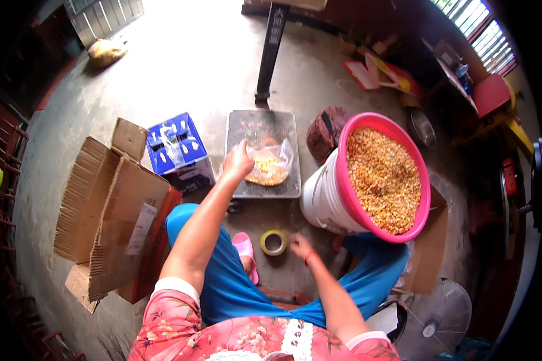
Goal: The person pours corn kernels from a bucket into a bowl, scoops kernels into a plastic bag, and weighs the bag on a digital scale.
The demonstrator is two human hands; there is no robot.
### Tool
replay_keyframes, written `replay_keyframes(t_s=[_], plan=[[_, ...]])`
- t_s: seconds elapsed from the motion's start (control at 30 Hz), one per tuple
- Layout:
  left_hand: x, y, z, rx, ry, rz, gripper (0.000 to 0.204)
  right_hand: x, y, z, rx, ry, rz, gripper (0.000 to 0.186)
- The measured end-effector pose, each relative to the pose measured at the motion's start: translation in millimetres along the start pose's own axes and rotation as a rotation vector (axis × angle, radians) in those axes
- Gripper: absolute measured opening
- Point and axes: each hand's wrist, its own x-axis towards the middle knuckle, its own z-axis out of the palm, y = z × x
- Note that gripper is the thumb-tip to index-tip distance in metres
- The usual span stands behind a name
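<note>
My left hand is closed on the upper edge of a clear plastic bag. Yellow corn kernels lie in the bag, which rests on the dark platform of a floor scale. Low between my knees, my right hand has its fingers curled; whatever they may hold is hidden. Just left of it, apart from the fingers, a roll of yellowish tape lies on the floor. To the right stands a white bucket, topped by a pink basin heaped with corn kernels.
A blue box and opened cardboard boxes stand left of the scale. Its black post rises behind the platform. A dark reddish lump sits beside the bucket. At the lower right is a fan; a sack lies far left.
</note>
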Motion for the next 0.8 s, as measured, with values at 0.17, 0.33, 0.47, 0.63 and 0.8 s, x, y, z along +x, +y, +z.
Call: replay_keyframes(t_s=[0.17, 0.33, 0.47, 0.63, 0.8], plan=[[-10, -37, -2, 0.039, 0.073, -0.066, 0.046, -72, -42, -1, -0.424, -1.125, 0.595, 0.033], [-27, -17, 3, 0.011, 0.047, 0.047, 0.051, -22, -49, -2, 0.093, -0.213, 0.203, 0.025], [-45, -9, -22, 0.064, -0.06, 0.018, 0.042, -18, -93, -26, 0.248, -0.17, 0.275, 0.023], [-54, 5, -29, 0.156, -0.089, 0.003, 0.041, -60, -62, -36, 0.03, -0.35, 0.573, 0.021], [-49, -4, -5, 0.111, -0.077, -0.032, 0.041, -64, -66, -28, -0.021, -0.471, 0.524, 0.022]])
